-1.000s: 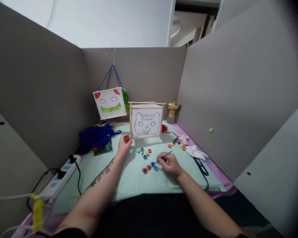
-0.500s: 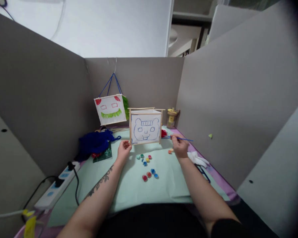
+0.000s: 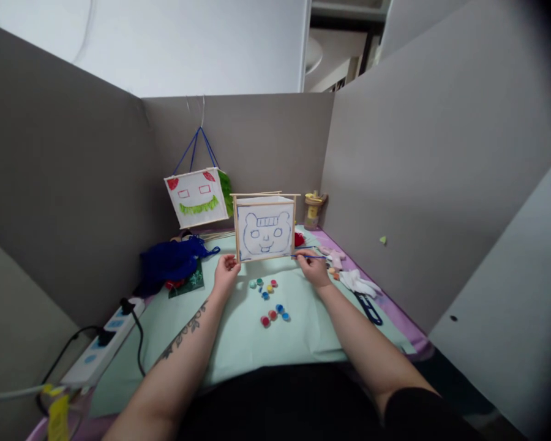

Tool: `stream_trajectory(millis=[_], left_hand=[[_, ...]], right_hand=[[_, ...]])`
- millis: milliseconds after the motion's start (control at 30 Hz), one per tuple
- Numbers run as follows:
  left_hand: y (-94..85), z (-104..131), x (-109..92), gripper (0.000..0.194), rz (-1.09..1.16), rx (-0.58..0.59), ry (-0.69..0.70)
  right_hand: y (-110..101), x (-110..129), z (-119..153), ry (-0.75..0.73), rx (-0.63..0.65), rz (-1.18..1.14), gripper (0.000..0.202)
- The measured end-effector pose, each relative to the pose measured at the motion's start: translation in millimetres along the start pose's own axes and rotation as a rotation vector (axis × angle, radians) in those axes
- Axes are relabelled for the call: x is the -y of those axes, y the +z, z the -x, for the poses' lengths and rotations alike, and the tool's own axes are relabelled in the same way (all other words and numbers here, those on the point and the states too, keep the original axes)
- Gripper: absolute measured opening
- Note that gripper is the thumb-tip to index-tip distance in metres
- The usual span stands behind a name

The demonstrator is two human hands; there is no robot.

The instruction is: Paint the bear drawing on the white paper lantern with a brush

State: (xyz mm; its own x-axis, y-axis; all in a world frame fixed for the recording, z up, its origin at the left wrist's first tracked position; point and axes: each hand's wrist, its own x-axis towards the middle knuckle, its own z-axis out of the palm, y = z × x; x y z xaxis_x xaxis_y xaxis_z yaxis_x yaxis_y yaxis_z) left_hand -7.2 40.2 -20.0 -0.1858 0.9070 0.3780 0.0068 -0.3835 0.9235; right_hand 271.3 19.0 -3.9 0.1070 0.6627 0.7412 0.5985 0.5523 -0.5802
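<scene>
A paper lantern (image 3: 266, 233) with a thin wooden frame stands upright, its front face bearing a blue outline drawing of an animal face. At its lower left corner my left hand (image 3: 227, 269) is closed on the frame. My right hand (image 3: 311, 267) pinches a thin blue brush (image 3: 319, 257) at the lower right corner, the brush tip close to the frame; whether it touches cannot be made out. Below the lantern lie several small paint pots, among them a red pot (image 3: 265, 321), a yellow pot (image 3: 270, 288) and a blue pot (image 3: 285, 316).
A second lantern (image 3: 197, 199) hangs by blue cords at the back left. Blue cloth (image 3: 169, 263) and a power strip (image 3: 101, 346) are on the left. On the right are a yellow-topped jar (image 3: 312, 211), white cloth (image 3: 359, 283) and dark blue scissors or tool (image 3: 368, 309).
My right hand has moved left with the brush, up to the lantern's right edge. The camera view has shifted slightly. My left hand keeps its hold on the frame.
</scene>
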Motion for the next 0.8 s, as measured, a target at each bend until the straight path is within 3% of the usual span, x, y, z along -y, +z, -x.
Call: stream_trajectory(millis=[333,633,800], left_hand=[[-0.6,-0.5,2.1,0.036,-0.005,0.006,0.009],[0.3,-0.3,-0.6,0.037,-0.001,-0.008,-0.010],[-0.6,-2.0,3.5,0.036,-0.002,0.000,-0.003]], right_hand=[[8.7,-8.8,-0.7,0.039,0.016,0.009,0.020],[-0.7,-12.0,0.1,0.067,-0.070,0.033,0.022],[6.6,-7.3,0.1,0.016,-0.006,0.017,0.020]])
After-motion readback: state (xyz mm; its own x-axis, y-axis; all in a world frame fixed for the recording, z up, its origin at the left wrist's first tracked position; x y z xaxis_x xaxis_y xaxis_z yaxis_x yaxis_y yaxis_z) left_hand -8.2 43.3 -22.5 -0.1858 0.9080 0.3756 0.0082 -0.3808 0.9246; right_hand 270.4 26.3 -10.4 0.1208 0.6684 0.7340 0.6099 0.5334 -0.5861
